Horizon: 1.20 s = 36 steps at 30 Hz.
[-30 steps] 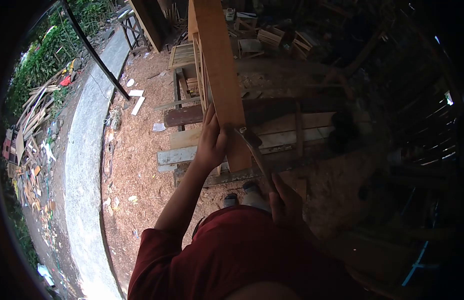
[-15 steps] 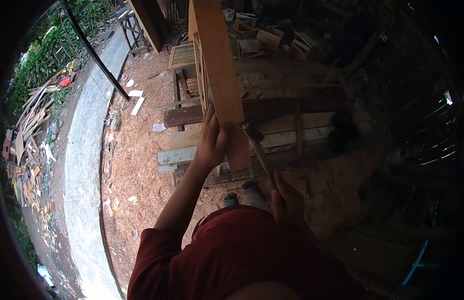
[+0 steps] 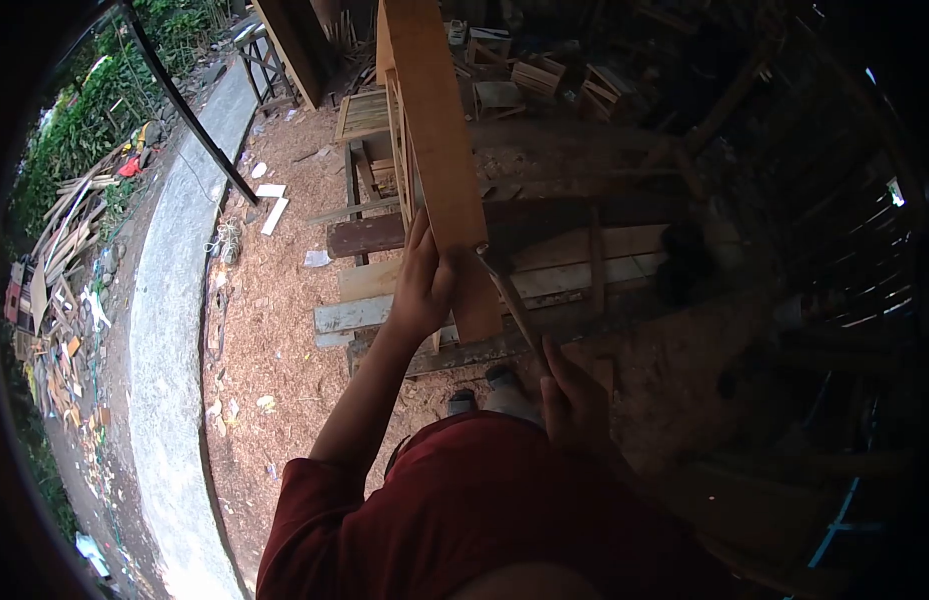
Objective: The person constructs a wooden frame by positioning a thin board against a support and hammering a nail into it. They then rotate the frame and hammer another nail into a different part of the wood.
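Observation:
A tall wooden piece (image 3: 440, 130) stands upright in front of me, a wide flat board on its near face and thin slats along its left side. My left hand (image 3: 422, 283) grips its left edge low down, the fingers reaching behind and partly hidden. In my right hand (image 3: 575, 395) is a hammer (image 3: 515, 310), held by its wooden handle. The hammer's upper end meets the board's right edge, at about the height of my left hand. Most of its head is out of sight there.
Under the wooden piece is a bench of rough planks (image 3: 360, 312). Several small wooden frames (image 3: 537, 76) lie at the back. Wood shavings (image 3: 275, 350) cover the ground, beside a concrete path (image 3: 170, 350). A dark pole (image 3: 190, 110) leans at the left; scrap wood (image 3: 70, 235) lies beyond.
The hammer's head has moved left onto the board's right edge, and less of it shows. My left hand and the wooden piece have stayed nearly still.

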### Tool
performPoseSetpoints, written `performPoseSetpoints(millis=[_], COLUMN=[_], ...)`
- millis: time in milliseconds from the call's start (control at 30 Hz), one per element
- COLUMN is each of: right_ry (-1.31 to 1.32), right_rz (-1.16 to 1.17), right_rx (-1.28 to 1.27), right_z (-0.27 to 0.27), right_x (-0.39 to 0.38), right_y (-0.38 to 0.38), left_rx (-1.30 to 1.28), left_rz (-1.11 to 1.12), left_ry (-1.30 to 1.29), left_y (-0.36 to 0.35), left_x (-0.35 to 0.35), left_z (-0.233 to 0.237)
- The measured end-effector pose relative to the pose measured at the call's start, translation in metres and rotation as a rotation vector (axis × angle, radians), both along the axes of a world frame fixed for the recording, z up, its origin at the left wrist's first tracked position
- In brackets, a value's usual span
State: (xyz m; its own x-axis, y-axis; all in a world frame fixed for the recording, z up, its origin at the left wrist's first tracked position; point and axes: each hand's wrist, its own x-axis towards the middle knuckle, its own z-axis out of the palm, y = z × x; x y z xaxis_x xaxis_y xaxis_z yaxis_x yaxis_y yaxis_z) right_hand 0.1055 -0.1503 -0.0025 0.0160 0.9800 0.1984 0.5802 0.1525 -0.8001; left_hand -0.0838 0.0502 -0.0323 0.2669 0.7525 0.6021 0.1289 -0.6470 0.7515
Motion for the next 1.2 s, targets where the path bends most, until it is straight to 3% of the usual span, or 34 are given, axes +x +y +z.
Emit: performPoseSetpoints(millis=[67,100,167,367,467,700,767,867,967,1200], right_ry=[-0.076,-0.075,-0.087,-0.045,-0.039,-0.079,0.0,0.002,-0.023,-0.042], right_rz=[0.003,-0.001,0.007,0.001,0.016,0.008,-0.017,0.004,0.022,0.025], right_rx=[0.36,0.355,0.025,0.253,0.072,0.201,0.05,0.234,0.044,0.211], right_z=[-0.01,-0.007,0.002,-0.008,-0.002,-0.006,-0.005,-0.014,-0.001,-0.006], right_x=[0.0,-0.001,-0.003,0.002,0.0,0.002,0.001,0.004,0.001,0.003], right_y=[-0.001,-0.002,0.001,-0.004,0.0,-0.002,-0.003,-0.007,0.001,-0.002], left_rx=[0.045,0.04,0.025,0.006,0.06,0.033,-0.01,-0.018,-0.022,0.031], left_rz=[0.07,0.066,0.027,0.022,0.045,0.02,0.032,0.009,0.003,0.023], left_ry=[0.055,0.057,0.028,0.034,0.052,0.036,0.02,0.015,0.016,0.013], left_y=[0.0,-0.001,0.001,0.002,-0.001,-0.003,0.004,0.002,0.001,0.0], left_x=[-0.001,-0.001,-0.001,-0.002,-0.001,0.0,0.001,0.0,0.001,-0.001], left_z=[-0.006,-0.007,-0.007,-0.009,0.003,-0.001,-0.015,-0.008,-0.003,-0.001])
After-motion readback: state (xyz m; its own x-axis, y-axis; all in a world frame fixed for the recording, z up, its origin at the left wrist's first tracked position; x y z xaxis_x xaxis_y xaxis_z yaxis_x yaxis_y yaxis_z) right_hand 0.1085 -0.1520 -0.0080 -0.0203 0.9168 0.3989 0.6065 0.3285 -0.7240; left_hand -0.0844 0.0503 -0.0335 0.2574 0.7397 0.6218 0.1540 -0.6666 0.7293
